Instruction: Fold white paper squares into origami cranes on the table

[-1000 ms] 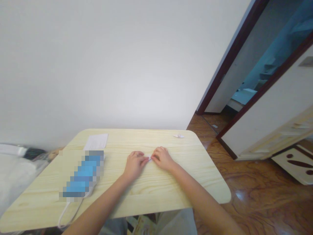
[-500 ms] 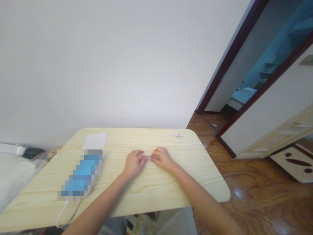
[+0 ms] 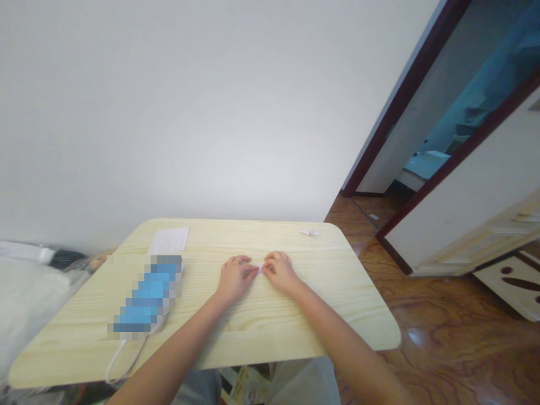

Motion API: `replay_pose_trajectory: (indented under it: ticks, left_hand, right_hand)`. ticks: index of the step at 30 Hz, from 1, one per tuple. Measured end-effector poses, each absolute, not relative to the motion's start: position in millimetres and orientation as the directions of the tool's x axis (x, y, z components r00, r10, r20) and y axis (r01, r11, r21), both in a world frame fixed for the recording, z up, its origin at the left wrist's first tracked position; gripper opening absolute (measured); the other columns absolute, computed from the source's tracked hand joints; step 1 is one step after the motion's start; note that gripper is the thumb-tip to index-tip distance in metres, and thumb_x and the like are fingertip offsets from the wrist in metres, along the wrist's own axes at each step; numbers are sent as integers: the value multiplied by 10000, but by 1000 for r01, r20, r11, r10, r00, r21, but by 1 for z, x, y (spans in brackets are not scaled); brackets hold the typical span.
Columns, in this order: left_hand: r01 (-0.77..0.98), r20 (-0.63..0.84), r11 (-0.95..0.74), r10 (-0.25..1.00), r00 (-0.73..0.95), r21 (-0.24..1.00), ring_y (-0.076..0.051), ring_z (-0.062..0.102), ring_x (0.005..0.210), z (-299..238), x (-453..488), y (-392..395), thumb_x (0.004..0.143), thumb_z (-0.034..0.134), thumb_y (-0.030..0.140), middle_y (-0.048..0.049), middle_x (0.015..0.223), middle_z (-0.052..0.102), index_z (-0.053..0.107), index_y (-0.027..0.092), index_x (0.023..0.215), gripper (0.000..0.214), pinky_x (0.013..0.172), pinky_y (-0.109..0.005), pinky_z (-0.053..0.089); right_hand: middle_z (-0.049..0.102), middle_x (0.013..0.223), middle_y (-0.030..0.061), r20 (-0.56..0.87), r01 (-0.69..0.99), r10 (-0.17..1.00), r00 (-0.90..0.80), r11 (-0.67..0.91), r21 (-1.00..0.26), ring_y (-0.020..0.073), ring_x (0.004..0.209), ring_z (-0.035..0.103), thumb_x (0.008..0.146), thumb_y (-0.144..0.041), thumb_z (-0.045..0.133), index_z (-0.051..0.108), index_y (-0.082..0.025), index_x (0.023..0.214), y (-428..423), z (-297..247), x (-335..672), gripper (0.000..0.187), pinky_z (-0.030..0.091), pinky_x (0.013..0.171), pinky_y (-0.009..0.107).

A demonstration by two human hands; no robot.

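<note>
Between my two hands, over the middle of the table, is a small piece of folded white paper (image 3: 260,270), mostly covered by fingertips. My left hand (image 3: 237,278) pinches its left side with thumb and fingers. From the right, my right hand (image 3: 279,271) pinches the other side, its fingers bent. The exact shape of the folds is too small to make out. Farther back on the right lies a small folded white paper crane (image 3: 310,232), apart from both hands.
The pale wood-grain table (image 3: 337,332) stands against a white wall. A white paper sheet (image 3: 169,241) lies at its back left. Nearer is a pixelated blue-screened device (image 3: 147,298) with a white cable (image 3: 113,363) hanging over the front edge. A doorway opens at the right.
The view has shifted slightly, so the table sits a little farther right. Both hands stay at the folded paper, their fingertips slightly closer together, covering more of it.
</note>
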State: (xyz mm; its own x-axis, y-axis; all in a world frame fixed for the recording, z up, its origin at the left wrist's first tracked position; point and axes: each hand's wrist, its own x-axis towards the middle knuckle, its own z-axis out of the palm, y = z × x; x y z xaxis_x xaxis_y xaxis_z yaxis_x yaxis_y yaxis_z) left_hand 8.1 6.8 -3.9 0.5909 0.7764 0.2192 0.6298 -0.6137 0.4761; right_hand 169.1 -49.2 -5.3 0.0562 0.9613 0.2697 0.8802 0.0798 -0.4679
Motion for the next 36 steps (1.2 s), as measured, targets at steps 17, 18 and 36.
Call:
replay_pose_trajectory:
  ticks: [17, 18, 36]
  left_hand:
    - [686, 234, -526, 847, 478, 503, -235, 503, 974, -2, 15, -4, 731, 557, 372, -18, 1010, 615, 697, 308, 776, 160, 822, -403, 365]
    - [683, 239, -531, 844, 481, 501, -235, 504, 972, -3, 15, -4, 729, 559, 369, -15, 1009, 616, 695, 311, 778, 156, 821, -404, 365]
    - [691, 230, -511, 856, 463, 511, -244, 488, 980, 0, 18, -6, 743, 538, 380, -22, 1020, 613, 697, 303, 771, 178, 828, -419, 340]
  right_hand:
    - [571, 1018, 33, 278, 849, 946, 168, 4, -529, 198, 992, 453, 687, -230, 610, 650, -228, 642, -48, -12, 167, 61, 317, 894, 364]
    - [572, 1020, 34, 281, 848, 944, 174, 1, -531, 197, 994, 451, 684, -225, 609, 648, -224, 635, -47, -13, 167, 63, 317, 895, 361]
    - [573, 1035, 61, 267, 846, 938, 222, -49, -532, 217, 984, 453, 683, -200, 571, 643, -201, 606, -44, -15, 164, 106, 337, 882, 368]
